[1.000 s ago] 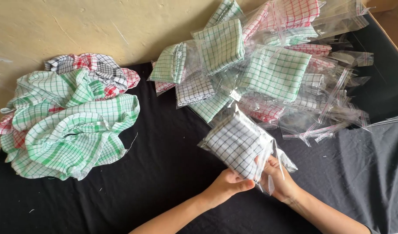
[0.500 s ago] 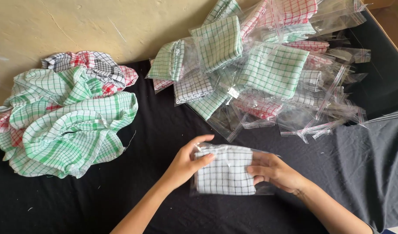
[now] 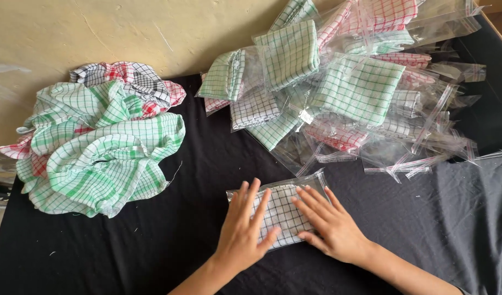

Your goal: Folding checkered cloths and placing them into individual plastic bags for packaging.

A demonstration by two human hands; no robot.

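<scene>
1. Black cloth (image 3: 152,257) covers the work surface, with a tan wall (image 3: 98,33) at the far side.
2. Far right: heap of bagged checked towels (image 3: 349,93) in clear plastic sleeves, green, red and black checks mixed.
3. Far left: loose pile of unfolded checked cloths (image 3: 98,147), mostly green, some red and black.
4. Near centre: bagged black-checked towel (image 3: 281,210) lies flat on the black cloth, just near of the heap.
5. Right hand (image 3: 330,224) rests palm-down on the bag's right part, fingers spread flat.
6. Left hand (image 3: 245,229) rests palm-down on its left part, fingers spread, gripping nothing.
</scene>
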